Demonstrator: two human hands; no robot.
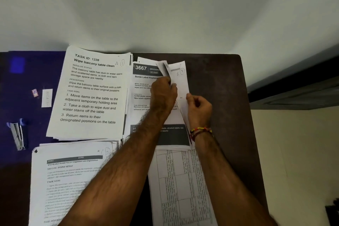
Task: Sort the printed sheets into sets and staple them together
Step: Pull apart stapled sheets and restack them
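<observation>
Both hands, left hand [164,91] and right hand [199,105], pinch a lifted sheet [180,80] above the "3667" stack [143,88]. Several sheets may cling together, mixing sets.

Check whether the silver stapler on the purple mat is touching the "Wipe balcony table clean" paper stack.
Apart. The head view shows bare purple mat between the silver stapler and the stack's left edge.

Bare table [220,82] right of paper stacks [91,93]
</observation>
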